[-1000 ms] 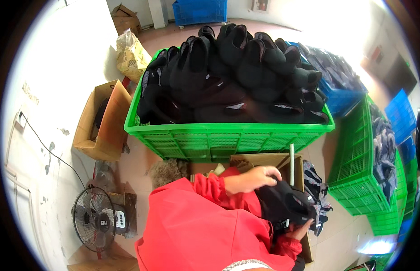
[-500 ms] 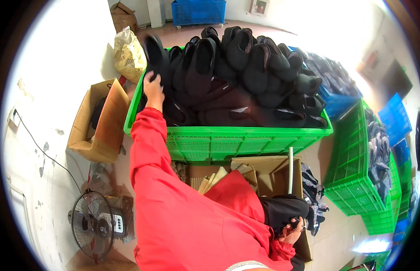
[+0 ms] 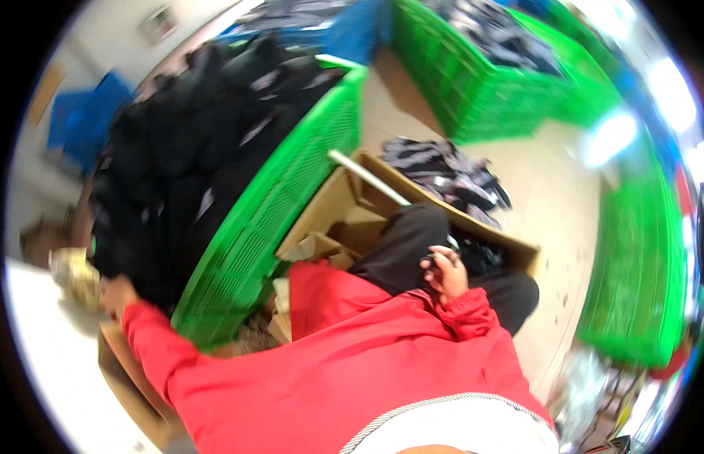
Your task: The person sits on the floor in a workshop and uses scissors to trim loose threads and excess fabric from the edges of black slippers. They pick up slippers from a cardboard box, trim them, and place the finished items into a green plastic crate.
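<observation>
The person's 2 hands are far apart. The left hand (image 3: 117, 293) reaches to the end of the green crate (image 3: 272, 204), against the black shoes (image 3: 208, 144) heaped inside it; blur hides how far its fingers are open, and whether it grips a shoe cannot be told. The right hand (image 3: 447, 274) is above the lap, fingers curled around a small dark object (image 3: 427, 263) of unclear kind. A cardboard box (image 3: 325, 203) stands beside the crate, with a white tube (image 3: 368, 178) across its edge.
</observation>
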{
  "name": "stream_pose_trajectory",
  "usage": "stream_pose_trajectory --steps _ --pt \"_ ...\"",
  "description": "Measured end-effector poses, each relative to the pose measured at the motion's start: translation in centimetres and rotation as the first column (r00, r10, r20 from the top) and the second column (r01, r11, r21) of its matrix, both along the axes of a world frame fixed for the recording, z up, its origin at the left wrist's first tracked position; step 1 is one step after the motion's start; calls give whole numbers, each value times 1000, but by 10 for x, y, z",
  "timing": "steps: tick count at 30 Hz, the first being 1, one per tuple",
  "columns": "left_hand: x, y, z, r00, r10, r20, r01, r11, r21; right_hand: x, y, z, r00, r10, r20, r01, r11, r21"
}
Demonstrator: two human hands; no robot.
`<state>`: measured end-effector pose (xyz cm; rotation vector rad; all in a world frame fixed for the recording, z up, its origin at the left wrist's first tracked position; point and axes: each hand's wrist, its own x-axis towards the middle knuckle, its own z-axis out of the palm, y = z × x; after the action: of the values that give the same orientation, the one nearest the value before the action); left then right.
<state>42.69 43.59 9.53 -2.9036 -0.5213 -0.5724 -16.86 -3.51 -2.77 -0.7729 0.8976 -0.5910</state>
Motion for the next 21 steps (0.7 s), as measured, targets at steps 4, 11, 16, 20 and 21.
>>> stream_pose_trajectory --steps 4,11,16,20,21 --pt "-22 -97 63 845 -143 515 100 989 109 -16 0 -29 982 -56 178 36 993 112" --pt "-148 -378 123 207 -845 494 767 453 453 -31 -7 -43 928 -67 367 8 987 159" --pt "-257 -566 45 -196 -955 221 967 -152 202 -37 -10 -35 915 -168 368 89 971 222" --pt "-339 -674 -87 -353 -929 -111 920 -324 -219 -46 -20 -26 927 -218 304 159 965 207" --pt "-365 -682 -108 -409 -895 -178 897 -360 -255 -48 -20 -29 938 -190 291 124 965 229"
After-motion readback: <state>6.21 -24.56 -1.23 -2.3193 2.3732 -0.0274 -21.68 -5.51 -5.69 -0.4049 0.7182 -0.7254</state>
